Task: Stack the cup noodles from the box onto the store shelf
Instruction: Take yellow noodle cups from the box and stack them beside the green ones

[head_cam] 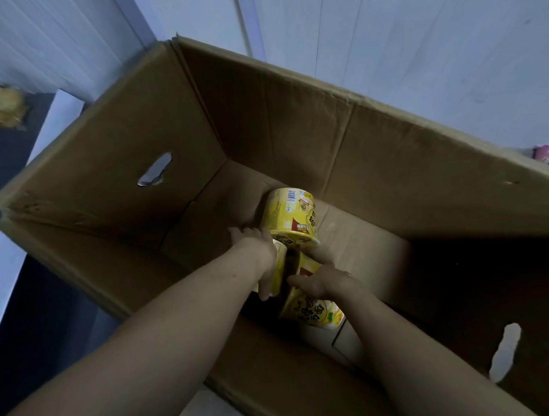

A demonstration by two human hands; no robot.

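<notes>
Evidently mid-pickup at frame centre: the left hand (pixel 257 258) curled round 1 yellow cup (pixel 279 270), the right hand (pixel 325 281) clasped the lower cup (pixel 313 312) inside the box (pixel 270 114); next, both likely needed lifting clear.

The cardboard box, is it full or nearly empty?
Nearly empty. The cardboard box shows mostly bare floor, with only a few yellow cup noodles visible inside.
</notes>
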